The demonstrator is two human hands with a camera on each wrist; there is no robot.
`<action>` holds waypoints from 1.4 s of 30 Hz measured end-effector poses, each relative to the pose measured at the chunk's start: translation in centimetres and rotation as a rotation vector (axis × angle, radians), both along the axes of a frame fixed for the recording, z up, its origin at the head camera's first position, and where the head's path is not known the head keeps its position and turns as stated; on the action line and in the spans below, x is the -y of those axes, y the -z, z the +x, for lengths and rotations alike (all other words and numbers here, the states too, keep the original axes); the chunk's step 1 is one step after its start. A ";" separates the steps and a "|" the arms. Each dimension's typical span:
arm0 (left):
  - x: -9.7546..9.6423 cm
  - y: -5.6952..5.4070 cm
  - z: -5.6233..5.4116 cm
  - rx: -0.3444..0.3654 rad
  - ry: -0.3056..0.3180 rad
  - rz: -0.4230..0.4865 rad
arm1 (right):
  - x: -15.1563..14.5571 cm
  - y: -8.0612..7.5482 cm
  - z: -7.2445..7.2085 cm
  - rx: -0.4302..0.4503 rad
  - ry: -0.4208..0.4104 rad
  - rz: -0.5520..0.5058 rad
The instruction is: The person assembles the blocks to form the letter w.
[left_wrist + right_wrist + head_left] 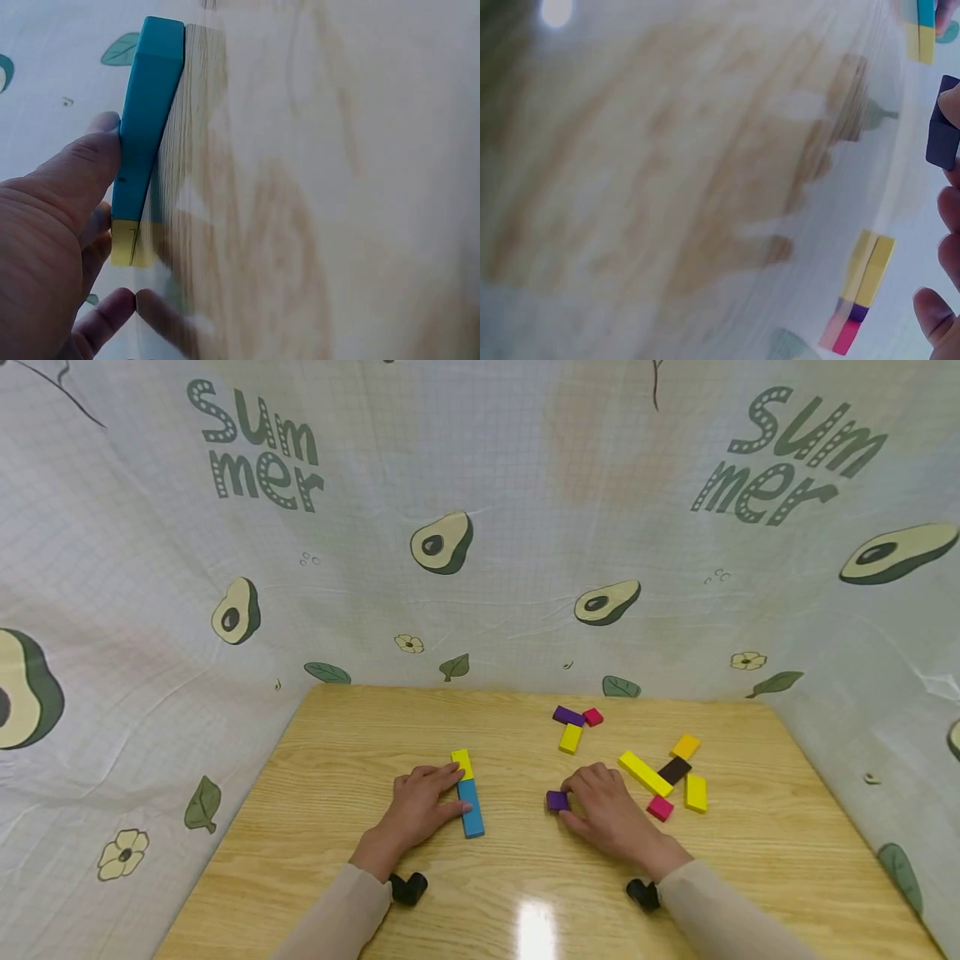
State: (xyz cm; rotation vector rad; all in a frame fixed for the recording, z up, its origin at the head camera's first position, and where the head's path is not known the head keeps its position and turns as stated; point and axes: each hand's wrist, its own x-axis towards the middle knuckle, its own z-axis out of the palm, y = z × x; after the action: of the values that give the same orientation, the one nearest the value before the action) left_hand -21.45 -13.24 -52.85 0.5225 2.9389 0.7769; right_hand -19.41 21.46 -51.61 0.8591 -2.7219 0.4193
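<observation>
Near the middle of the table, a blue block (471,810) lies end to end with a yellow block (462,764), forming one straight line. My left hand (422,806) rests along their left side, its thumb on the blue block (152,112) and a fingertip at the yellow one. Its other fingers touch nothing that I can see. To the right, my right hand (609,810) pinches a small purple block (557,801) between thumb and finger, low at the tabletop. The right wrist view shows this block (943,142) as dark, partly covered by a fingertip.
Behind my right hand lie a long purple block (568,716), a red block (593,717) and a short yellow block (571,738). Farther right are a long yellow block (645,773), a dark brown block (674,770), an orange block (686,747), another yellow block (696,793) and another red block (660,807).
</observation>
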 end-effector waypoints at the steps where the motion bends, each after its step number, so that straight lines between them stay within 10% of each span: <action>1: 0.0 0.0 0.0 0.000 0.001 0.003 | 0.0 0.0 0.0 -0.005 -0.002 0.000; 42: -0.1 -0.2 0.0 0.008 -0.001 -0.029 | 7.2 0.2 1.6 0.015 -0.142 0.125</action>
State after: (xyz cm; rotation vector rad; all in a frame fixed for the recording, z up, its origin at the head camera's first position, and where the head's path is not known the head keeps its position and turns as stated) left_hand -21.44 -13.15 -52.62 0.5138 2.9383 0.7340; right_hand -17.77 14.26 -51.86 1.0914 -2.7344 0.2862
